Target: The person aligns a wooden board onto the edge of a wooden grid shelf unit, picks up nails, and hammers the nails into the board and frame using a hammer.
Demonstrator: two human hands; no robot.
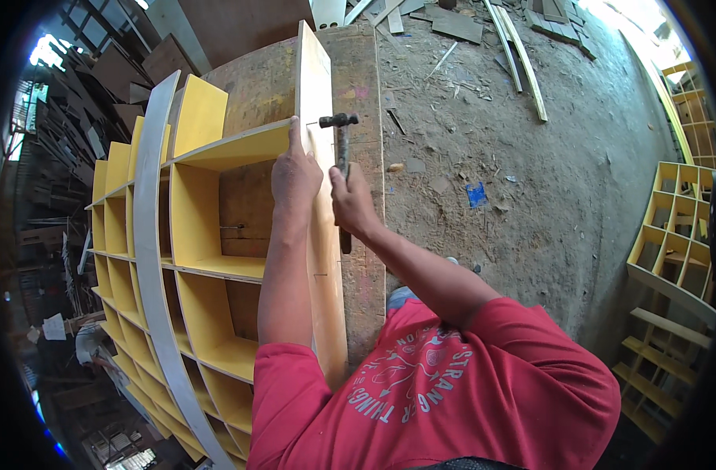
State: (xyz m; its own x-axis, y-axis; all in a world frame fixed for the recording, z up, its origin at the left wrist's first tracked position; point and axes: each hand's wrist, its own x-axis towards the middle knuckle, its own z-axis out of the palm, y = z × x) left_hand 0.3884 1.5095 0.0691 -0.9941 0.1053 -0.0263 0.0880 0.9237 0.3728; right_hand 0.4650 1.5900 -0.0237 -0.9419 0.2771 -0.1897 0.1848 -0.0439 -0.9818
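The right hand (pixel 353 202) closes round a worn, dark-headed hammer (pixel 343 147), while at its nine o'clock the left hand (pixel 296 177), forefinger straight, grip unclear, touches a pale, line-marked board (pixel 323 243) running twelve to six o'clock beside yellow, many-celled shelving (pixel 195 213).

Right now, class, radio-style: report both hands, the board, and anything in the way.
Right hand gripping hammer, head up by the board. Left hand on pale board. Board alongside yellow shelving. Nothing visibly blocking the hammer.
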